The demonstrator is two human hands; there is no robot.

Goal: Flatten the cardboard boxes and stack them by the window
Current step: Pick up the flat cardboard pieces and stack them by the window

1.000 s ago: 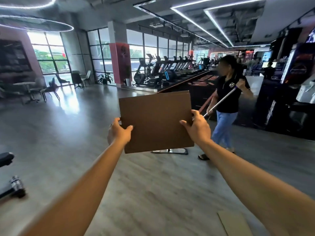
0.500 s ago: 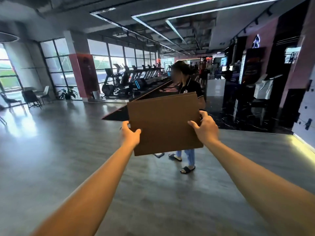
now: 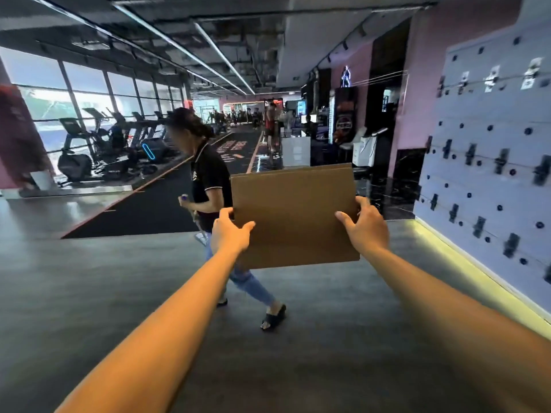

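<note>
A flattened brown cardboard box [image 3: 293, 216] is held upright in front of me at arm's length, its broad face towards the camera. My left hand [image 3: 231, 234] grips its left edge near the lower corner, thumb on the front. My right hand [image 3: 365, 226] grips the right edge, thumb on the front and fingers behind. The windows [image 3: 86, 93] run along the far left wall.
A person in a black shirt and jeans [image 3: 208, 186] walks leftward just behind the cardboard, holding a pole. Treadmills [image 3: 98, 144] line the windows. A grey pegged wall [image 3: 492, 150] stands close on the right. Grey floor [image 3: 89, 293] spreads out below.
My view has swung to the right: the windows and chairs slid off to the left and the pegged wall came in. The person now passes to the left behind the cardboard.
</note>
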